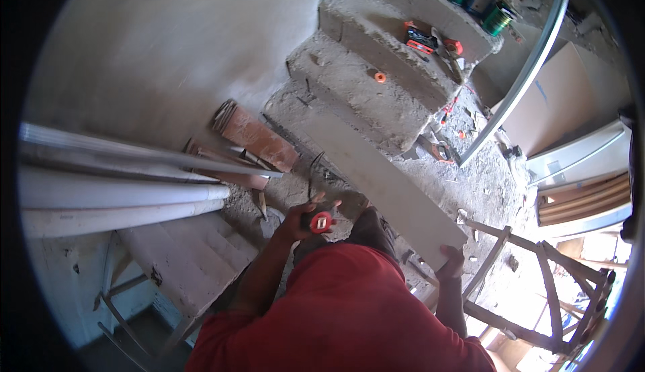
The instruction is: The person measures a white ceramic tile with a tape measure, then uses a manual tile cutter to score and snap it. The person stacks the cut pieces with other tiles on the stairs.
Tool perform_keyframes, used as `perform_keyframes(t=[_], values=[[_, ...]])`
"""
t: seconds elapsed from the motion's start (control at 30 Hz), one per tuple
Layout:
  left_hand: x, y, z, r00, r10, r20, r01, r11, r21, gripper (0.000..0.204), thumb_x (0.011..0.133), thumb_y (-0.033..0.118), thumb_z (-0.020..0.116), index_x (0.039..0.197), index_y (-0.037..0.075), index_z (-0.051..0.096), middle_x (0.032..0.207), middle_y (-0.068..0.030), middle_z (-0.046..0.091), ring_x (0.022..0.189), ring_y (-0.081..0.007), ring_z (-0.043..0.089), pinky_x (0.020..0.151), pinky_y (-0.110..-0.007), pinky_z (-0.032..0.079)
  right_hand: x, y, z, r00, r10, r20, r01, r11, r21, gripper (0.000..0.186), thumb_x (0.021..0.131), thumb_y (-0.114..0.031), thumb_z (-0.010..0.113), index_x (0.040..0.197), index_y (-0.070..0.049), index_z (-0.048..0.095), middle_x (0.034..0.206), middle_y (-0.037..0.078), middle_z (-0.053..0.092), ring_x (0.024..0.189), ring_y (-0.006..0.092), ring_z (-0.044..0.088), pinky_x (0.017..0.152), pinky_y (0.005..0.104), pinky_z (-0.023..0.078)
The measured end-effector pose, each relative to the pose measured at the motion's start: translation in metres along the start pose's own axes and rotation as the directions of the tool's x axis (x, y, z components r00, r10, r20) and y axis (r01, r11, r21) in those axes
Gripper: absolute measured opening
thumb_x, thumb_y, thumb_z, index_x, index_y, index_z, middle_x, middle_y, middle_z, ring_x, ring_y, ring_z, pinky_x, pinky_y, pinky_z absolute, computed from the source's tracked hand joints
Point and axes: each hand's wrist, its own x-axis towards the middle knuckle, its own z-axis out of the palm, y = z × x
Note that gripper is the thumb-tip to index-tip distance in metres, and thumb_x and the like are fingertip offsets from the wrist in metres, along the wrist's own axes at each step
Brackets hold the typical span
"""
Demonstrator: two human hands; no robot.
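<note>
Our left hand [304, 219] curls around one red tape measure [320, 222]. Our right hand [451, 262] grips the near end of one long grey board [383, 180].

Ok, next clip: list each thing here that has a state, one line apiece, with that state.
Left hand: closed around a small red tape measure.
Right hand: gripping the near end of a long pale board.
Long pale board: tilted, far end towards the concrete steps.
White pipes: lying flat, side by side.
Wire spools: resting on an upper step.
Orange tool: lying on a step, untouched.
</note>
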Motion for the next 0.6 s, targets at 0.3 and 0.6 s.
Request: perform_keyframes(t=[0.3,0.6], values=[[0.186,-0.007,0.065,0.949,-0.123,-0.289,0.112,0.992,-0.053,0.058,0.079,0.044,0.064,0.120,0.003,0.056,0.116,-0.0184,0.062,0.111,-0.0403,0.058,0.088,-0.055,0.047,0.072,-0.024,-0.127,0.998,0.063,0.011,-0.062,0.995,-0.084,0.049,0.067,-0.005,0.062,0.115,0.001,0.055,0.107,0.016,0.061,0.090,0.0352,0.066,0.071,0.0486,0.059],[0.338,0.008,0.052,0.878,-0.040,-0.478,0.051,0.999,0.009,0.046,0.082,0.035,0.064,0.115,0.004,0.057,0.110,-0.0163,0.062,0.102,-0.0373,0.062,0.088,-0.057,0.048,0.270,-0.033,-0.213,0.995,0.093,0.022,-0.074,0.895,-0.439,0.025,0.069,-0.004,0.073,0.094,-0.006,0.069,0.095,0.014,0.068,0.087,0.0276,0.067,0.074,0.0347,0.053]])
